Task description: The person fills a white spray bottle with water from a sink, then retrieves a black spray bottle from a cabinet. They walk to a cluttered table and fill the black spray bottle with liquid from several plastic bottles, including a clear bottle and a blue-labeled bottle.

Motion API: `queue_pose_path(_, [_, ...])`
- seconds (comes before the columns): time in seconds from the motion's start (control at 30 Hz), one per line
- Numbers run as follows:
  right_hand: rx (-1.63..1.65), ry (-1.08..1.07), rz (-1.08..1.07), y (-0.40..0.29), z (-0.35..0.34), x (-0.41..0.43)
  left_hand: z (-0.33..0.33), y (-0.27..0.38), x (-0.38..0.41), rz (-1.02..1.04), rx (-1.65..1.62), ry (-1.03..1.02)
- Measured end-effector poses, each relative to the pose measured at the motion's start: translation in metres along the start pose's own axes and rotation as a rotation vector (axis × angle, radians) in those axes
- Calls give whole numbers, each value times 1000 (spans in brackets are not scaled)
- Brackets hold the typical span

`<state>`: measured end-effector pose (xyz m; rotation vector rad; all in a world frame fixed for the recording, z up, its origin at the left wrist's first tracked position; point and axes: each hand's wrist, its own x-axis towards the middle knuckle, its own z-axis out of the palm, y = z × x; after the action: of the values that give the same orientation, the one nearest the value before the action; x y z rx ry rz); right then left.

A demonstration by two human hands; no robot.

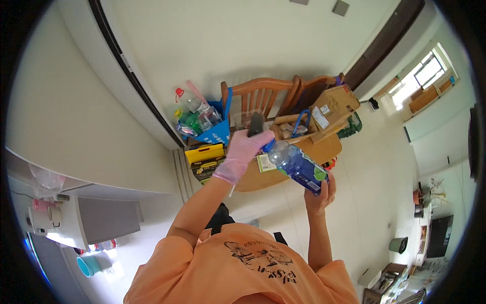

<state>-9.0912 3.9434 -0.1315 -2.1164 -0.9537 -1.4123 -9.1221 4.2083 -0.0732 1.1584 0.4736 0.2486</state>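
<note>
My left hand (248, 144) wears a thin pink glove. Its fist is closed around a dark elongated object (256, 123) that sticks up past the fingers; what exactly it is cannot be made out. The thumb side of the glove meets the blue cap of a clear plastic bottle (298, 167) with a blue and green label. My bare right hand (322, 195) grips this bottle by its base, so it lies tilted between both hands. Beneath the hands is a wooden table (262, 180), with a green and white packet (266, 162) on it.
A blue bag (216, 133) full of empty plastic bottles (197, 114) stands at the table's left, above a yellow and black box (205, 154). Open cardboard boxes (336, 108) crowd the right side. Wooden chairs (262, 85) back onto the wall. A turquoise bucket (88, 266) sits on the floor.
</note>
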Motion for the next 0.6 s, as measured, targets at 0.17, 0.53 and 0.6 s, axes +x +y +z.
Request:
queue_pose_path(0.17, [24,46,34,10,-15,12,-27,28,-8,-114,-34,-13])
queue_pose_path(0.53, [444,25,321,21,-32,-6,-37,145,-79,406,-832,-5])
queue_pose_path(0.6, [474,20,360,23,-33,-10,-63,169,-94,522,-867,-281])
